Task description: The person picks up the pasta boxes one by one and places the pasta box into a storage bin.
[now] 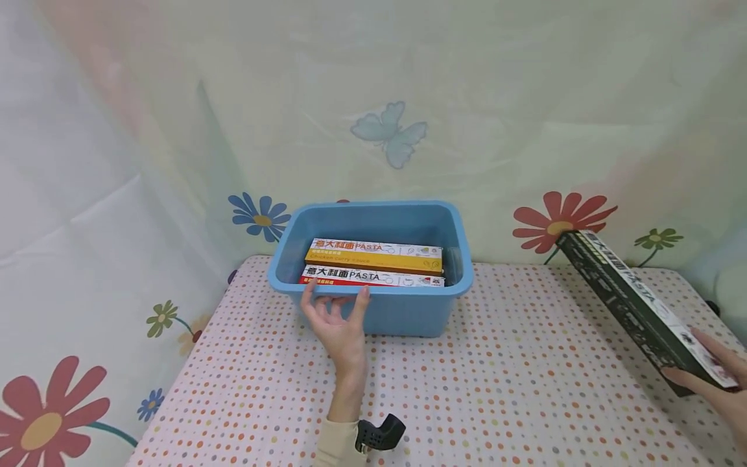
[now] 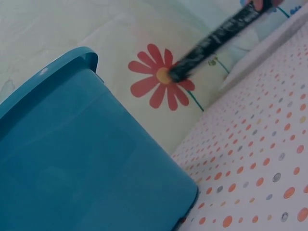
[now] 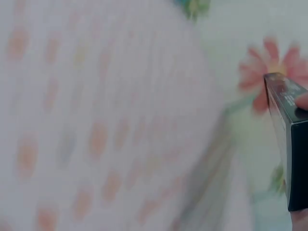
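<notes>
A blue plastic bin (image 1: 385,311) stands on the table, with a yellow-and-white pasta box (image 1: 373,259) and a red-and-white pasta box (image 1: 403,279) lying side by side inside it. My left hand (image 1: 338,331) holds the bin's front rim; a fingertip and the thumb reach up to the rim while other fingers curl below it. At the far right, my right hand (image 1: 720,389) grips the near end of a black-and-white pasta box (image 1: 636,305). This box is tilted above the table, its far end raised. The right wrist view shows its dark end (image 3: 298,163) close up.
The table carries a dotted cloth (image 1: 502,389). Behind it hangs a pale curtain (image 1: 496,97) printed with flowers and a butterfly, continuing down the left side. A black wrist strap (image 1: 380,433) sits on my left wrist.
</notes>
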Motion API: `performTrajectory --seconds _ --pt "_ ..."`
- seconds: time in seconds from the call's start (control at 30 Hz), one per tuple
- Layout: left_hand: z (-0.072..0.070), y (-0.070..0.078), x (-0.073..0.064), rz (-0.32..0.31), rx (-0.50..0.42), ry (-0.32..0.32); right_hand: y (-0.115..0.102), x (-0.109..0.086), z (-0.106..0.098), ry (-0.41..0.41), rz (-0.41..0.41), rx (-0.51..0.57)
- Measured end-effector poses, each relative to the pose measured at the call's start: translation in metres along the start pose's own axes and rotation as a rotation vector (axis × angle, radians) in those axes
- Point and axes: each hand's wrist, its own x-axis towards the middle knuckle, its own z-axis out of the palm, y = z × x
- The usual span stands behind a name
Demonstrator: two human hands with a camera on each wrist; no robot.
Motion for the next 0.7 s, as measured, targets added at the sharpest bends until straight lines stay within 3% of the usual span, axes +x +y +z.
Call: performTrajectory --seconds 0.13,0.33,0.53,0.7 --pt "0.001 0.001 0.001 0.003 0.002 0.011 -0.069 -0.024 0.001 -0.048 -0.213 0.179" --pt "0.001 0.002 0.001 -0.005 0.007 0.013 -0.15 -0.031 0.01 -0.13 -0.498 0.255" --pt "0.002 0.001 0.001 0.01 0.008 -0.002 -0.227 -0.022 0.031 -0.232 -0.678 0.131" --pt "0.002 0.0 0.002 0.018 0.014 0.006 -0.288 -0.017 0.058 -0.408 -0.807 0.11"
